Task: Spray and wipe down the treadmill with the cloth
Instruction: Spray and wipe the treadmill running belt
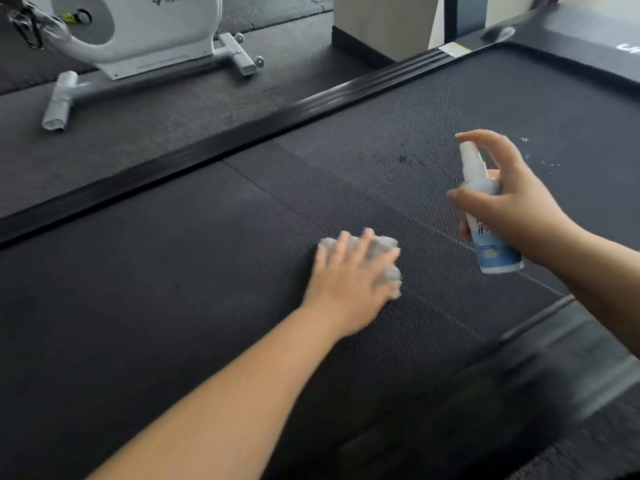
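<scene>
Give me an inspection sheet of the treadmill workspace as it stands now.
Surface: treadmill belt, dark and textured; a small dark spot and white specks toward its far end.
Job's things: grey cloth bunched on the belt; spray bottle held above the belt.
Clutter: nothing seen.
Grippers: left hand presses flat on the cloth; right hand grips the spray bottle, forefinger over the nozzle.
Cables: dark tangle at far left, too blurred to tell.
Surroundings: white exercise bike on dark floor beyond the side rail.

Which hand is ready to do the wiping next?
The left hand. It lies flat on the cloth, pressing it onto the belt. The right hand is busy gripping the bottle, with a finger over its nozzle.
</scene>
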Action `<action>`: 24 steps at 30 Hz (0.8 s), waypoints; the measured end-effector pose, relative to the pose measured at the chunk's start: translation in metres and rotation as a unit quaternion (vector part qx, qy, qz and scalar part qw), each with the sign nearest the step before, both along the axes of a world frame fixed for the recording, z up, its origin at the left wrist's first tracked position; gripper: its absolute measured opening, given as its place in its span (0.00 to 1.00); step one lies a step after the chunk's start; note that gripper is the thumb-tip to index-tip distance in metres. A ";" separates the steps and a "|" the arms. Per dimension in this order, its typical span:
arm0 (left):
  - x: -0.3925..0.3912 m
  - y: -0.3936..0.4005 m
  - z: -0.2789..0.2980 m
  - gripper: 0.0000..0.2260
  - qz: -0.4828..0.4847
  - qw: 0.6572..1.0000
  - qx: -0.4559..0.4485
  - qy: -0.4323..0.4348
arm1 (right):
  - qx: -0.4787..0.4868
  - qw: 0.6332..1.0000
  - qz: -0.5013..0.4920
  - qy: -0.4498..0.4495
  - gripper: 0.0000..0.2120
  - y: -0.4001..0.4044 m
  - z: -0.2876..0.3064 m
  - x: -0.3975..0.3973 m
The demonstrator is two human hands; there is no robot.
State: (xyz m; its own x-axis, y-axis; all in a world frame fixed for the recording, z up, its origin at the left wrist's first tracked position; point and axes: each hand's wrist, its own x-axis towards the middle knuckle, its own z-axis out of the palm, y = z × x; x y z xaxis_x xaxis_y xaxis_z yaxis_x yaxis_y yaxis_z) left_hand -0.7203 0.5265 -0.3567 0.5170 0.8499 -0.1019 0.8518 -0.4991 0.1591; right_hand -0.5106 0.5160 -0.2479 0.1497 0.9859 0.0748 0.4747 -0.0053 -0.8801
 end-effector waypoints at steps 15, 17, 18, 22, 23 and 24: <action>-0.124 -0.070 -0.004 0.23 0.186 0.982 -0.028 0.030 | -0.010 0.999 0.027 0.015 0.28 -0.014 0.007 -0.031; -0.112 -0.092 0.000 0.23 0.109 0.993 -0.031 0.031 | -0.005 0.999 0.037 0.016 0.28 -0.011 0.006 -0.037; -0.113 -0.095 0.000 0.23 0.089 0.995 -0.035 0.029 | -0.001 0.999 0.044 0.014 0.28 -0.010 0.006 -0.040; -0.149 -0.062 -0.006 0.23 0.102 0.994 -0.024 0.029 | 0.004 0.998 0.069 0.005 0.28 -0.011 0.003 -0.048; -0.164 -0.050 -0.009 0.23 0.137 0.990 -0.022 0.035 | 0.002 0.997 0.074 0.005 0.28 -0.013 0.003 -0.050; -0.180 -0.038 -0.011 0.23 0.180 0.983 -0.021 0.040 | 0.001 0.997 0.077 0.005 0.28 -0.014 0.002 -0.050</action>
